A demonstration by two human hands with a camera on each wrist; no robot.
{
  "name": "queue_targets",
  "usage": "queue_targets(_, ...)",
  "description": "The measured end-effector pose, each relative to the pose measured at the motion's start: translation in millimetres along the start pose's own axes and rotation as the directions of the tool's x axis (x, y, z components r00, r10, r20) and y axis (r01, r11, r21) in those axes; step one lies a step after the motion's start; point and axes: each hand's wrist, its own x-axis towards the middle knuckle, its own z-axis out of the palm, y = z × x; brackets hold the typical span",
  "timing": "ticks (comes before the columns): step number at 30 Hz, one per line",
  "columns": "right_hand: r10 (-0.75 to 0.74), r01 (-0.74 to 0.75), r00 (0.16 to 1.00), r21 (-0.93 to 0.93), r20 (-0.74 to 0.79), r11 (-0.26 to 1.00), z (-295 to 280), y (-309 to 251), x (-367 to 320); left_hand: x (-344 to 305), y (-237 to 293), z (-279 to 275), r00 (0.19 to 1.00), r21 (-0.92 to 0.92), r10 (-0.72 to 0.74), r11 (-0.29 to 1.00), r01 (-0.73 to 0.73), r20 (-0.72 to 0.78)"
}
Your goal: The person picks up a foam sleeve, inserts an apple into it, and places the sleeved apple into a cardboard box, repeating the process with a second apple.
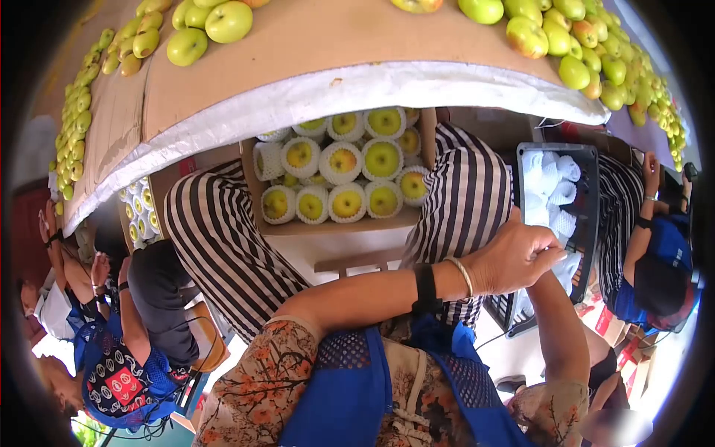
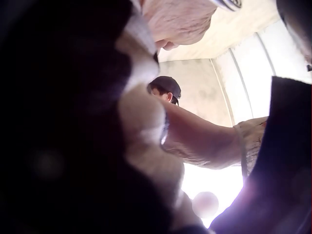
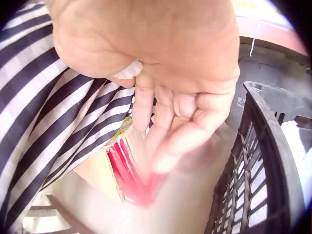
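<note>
Curling near the black crate, my left hand hides its grip in the head view; netted apples sit in the carton, others lie bare on the cardboard. My left wrist view shows a forearm, no grip. In my right wrist view, my right hand's thumb clamps a white foam net.

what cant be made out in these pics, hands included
- Anything in the left hand, head view: its knuckles hide it
- Right hand, head view: mostly behind the left
- Carton's bottom, head view: covered by apples
- Red thing, right wrist view: blurred
- Grey surface's lettering, right wrist view: too small
- Dark shape, left wrist view: underlit
</note>
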Motion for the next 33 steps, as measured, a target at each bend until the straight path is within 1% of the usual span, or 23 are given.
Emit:
queue_targets(1,-0.004,0.004,1.000,-0.005,-0.002,1.000,-0.1,-0.7,0.1,0.6,1.7,-1.1,0.998,0.063,0.052,0.997,-0.050,-0.023)
queue_targets(4,-0.018,0.018,1.000,-0.006,-0.006,1.000,-2.5,-0.5,-0.6,0.1,2.4,-1.4,0.999,-0.027,0.019,0.999,-0.020,-0.040)
queue_targets(5,-0.017,0.017,1.000,-0.006,-0.002,1.000,-3.2,0.2,-0.1,-1.6,4.7,-0.7,0.981,-0.198,-0.191,0.961,0.196,0.043)
queue_targets(6,-0.015,0.015,1.000,-0.005,-0.001,1.000,-5.0,-0.5,2.8,-2.6,-0.5,-3.5,1.000,0.078,0.023,0.997,-0.022,-0.014)
queue_targets(8,-0.021,0.021,1.000,-0.014,-0.013,1.000,-6.0,1.0,6.4,-1.7,3.6,-3.8,0.998,-0.034,-0.070,0.997,0.070,-0.001)
queue_targets(10,-0.033,0.032,0.999,-0.025,-0.026,0.999,-5.4,1.9,6.2,0.3,2.9,-3.3,0.999,0.008,-0.043,0.999,0.043,-0.023)
queue_targets(11,-0.037,0.036,0.999,-0.030,-0.030,0.999,-3.9,0.8,6.6,0.9,2.6,-3.4,0.998,0.064,-0.057,0.996,0.058,-0.018)
queue_targets(14,-0.047,0.045,0.998,-0.044,-0.044,0.998,-5.9,-0.9,5.1,3.1,-0.3,-4.2,1.000,0.055,-0.008,0.998,0.007,0.010)
queue_targets(15,-0.052,0.050,0.998,-0.045,-0.047,0.998,-5.3,-2.3,5.6,2.8,-0.3,-3.0,0.999,0.002,-0.039,0.999,0.039,0.014)
queue_targets(18,-0.061,0.057,0.996,-0.057,-0.071,0.997,-0.9,-5.6,3.7,-1.1,-7.3,3.0,1.000,-0.021,-0.006,1.000,0.005,-0.019)
queue_targets(19,-0.064,0.059,0.995,-0.065,-0.077,0.996,0.6,-6.1,2.4,-2.3,-1.3,1.0,0.998,-0.012,-0.069,0.998,0.069,0.006)
queue_targets(20,-0.069,0.064,0.994,-0.064,-0.081,0.996,3.5,-8.5,0.7,-3.3,-3.5,0.1,0.998,-0.018,-0.053,0.998,0.054,0.030)
queue_targets(22,-0.073,0.067,0.993,-0.066,-0.095,0.996,5.9,-9.1,0.1,-8.4,-4.5,2.2,1.000,-0.149,-0.009,0.989,0.011,0.019)
queue_targets(25,-0.083,0.077,0.989,-0.059,-0.121,0.995,5.5,-8.7,-5.5,-12.4,-7.2,-1.9,0.999,-0.178,0.007,0.984,0.000,0.041)
queue_targets(27,-0.091,0.085,0.985,-0.047,-0.146,0.995,-2.0,-7.5,-19.1,-7.8,-15.1,-0.3,0.984,-0.086,0.157,0.983,-0.163,-0.079)
queue_targets(28,-0.089,0.087,0.983,-0.024,-0.163,0.996,-8.3,-8.7,-31.0,-5.5,-1.8,-2.6,0.964,-0.035,0.232,0.971,-0.238,-0.132)
queue_targets(29,-0.086,0.089,0.981,0.006,-0.176,0.996,-17.0,-12.2,-41.0,-9.8,10.2,-7.8,0.998,-0.159,-0.056,0.986,0.050,-0.035)
queue_targets(30,-0.089,0.096,0.978,0.031,-0.187,0.995,-27.0,-19.1,-50.3,-10.6,16.0,-7.0,0.994,-0.239,-0.103,0.967,0.092,-0.034)
queue_targets(32,-0.011,0.034,0.989,0.151,-0.151,0.988,-49.7,-34.5,-60.0,-13.3,25.1,-8.2,0.980,-0.389,-0.198,0.904,0.175,-0.018)
queue_targets(33,0.019,0.009,0.990,0.194,-0.142,0.981,-55.5,-38.9,-62.5,-14.8,29.7,-10.5,0.983,-0.420,-0.181,0.892,0.167,0.007)
